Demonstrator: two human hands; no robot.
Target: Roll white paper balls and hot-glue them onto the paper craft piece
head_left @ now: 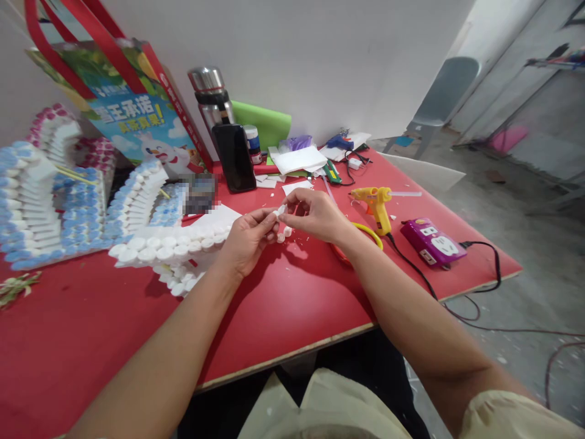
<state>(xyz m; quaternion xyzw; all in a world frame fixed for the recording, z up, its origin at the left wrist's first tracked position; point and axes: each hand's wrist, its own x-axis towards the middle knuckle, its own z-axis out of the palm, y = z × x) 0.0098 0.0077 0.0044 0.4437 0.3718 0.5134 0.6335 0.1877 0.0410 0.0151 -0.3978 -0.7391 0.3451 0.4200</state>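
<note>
Both hands meet over the red table point(292, 305), pinching one small white piece point(280, 211) between their fingertips. My left hand point(249, 238) grips it from the left with curled fingers. My right hand point(315, 213) pinches it from the right. Just below the fingers, small white caps point(284, 233) lie on the table. A white model made of rows of bottle caps point(171, 247) rests right beside my left hand.
A yellow glue gun point(377, 204) and a purple power strip point(432, 242) with black cords lie to the right. A black phone point(234, 157), a steel flask point(211, 97), papers and a shopping bag point(132, 103) stand at the back. Blue cap models point(50, 207) fill the left.
</note>
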